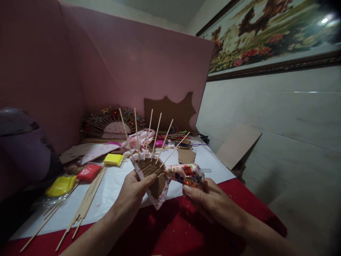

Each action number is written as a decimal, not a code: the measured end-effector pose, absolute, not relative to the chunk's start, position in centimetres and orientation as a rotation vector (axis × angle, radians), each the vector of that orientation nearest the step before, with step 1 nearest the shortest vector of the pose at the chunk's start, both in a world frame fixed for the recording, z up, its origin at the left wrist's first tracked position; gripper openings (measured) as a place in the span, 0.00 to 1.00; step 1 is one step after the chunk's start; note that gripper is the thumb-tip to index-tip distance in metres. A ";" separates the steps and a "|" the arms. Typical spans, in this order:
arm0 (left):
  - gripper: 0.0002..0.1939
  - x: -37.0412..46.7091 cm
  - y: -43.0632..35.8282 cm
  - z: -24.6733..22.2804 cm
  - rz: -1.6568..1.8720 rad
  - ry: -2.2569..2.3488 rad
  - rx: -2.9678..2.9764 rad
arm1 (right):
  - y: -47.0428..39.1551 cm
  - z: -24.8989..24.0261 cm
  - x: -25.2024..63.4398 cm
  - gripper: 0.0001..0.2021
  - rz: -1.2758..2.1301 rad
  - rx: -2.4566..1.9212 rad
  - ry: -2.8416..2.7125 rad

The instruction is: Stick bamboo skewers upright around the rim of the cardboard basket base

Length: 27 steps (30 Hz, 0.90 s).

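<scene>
My left hand [135, 188] grips the left side of a brown cardboard piece [157, 186] edged with pink fabric, thumb on its face. Several thin wooden sticks [151, 133] fan upward from the cardboard's top edge. Wrapped around a glue gun [183, 173] with a colourful floral pattern is my right hand [204, 195]. The gun's nozzle end meets the right edge of the cardboard, and a clear glue stick [206, 170] pokes out of its back. A small orange light shows on the gun's side.
Bundled sticks [86, 199], yellow [113, 159] and red [89, 172] clay packs lie left on the white sheet [112, 183]. Behind stand a decorated fan [114, 124] and jagged cardboard [170, 112] against a pink panel. Scissors [183, 144] lie back right; a purple container [26, 149] stands far left.
</scene>
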<state>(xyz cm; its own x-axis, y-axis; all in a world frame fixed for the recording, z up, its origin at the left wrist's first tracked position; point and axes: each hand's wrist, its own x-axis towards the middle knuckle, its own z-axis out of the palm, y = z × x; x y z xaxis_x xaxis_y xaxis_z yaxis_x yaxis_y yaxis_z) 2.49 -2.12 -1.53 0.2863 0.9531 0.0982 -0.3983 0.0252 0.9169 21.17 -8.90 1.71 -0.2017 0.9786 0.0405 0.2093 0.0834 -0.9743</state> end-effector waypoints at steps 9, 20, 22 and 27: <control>0.14 2.5 -2.4 -1.1 1.157 0.696 1.078 | -9.1 0.9 21.4 0.17 1.160 -1.271 -1.568; 0.12 2.5 -2.2 -1.2 1.171 0.697 1.068 | -9.5 0.9 21.3 0.16 1.129 -1.293 -1.544; 0.13 2.5 -2.3 -1.3 1.160 0.689 1.086 | -9.4 1.1 21.3 0.15 1.132 -1.274 -1.536; 0.14 2.5 -2.5 -1.4 1.149 0.661 1.092 | -9.2 1.8 21.1 0.13 1.158 -1.255 -1.525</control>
<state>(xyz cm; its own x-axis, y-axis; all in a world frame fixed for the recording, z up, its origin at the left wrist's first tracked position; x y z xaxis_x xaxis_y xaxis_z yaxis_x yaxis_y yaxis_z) 2.51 -2.45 -1.43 0.3171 0.9424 0.1067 -0.3815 0.0238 0.9241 21.14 -9.23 1.76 -0.1595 0.9863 0.0416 0.2250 0.0773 -0.9713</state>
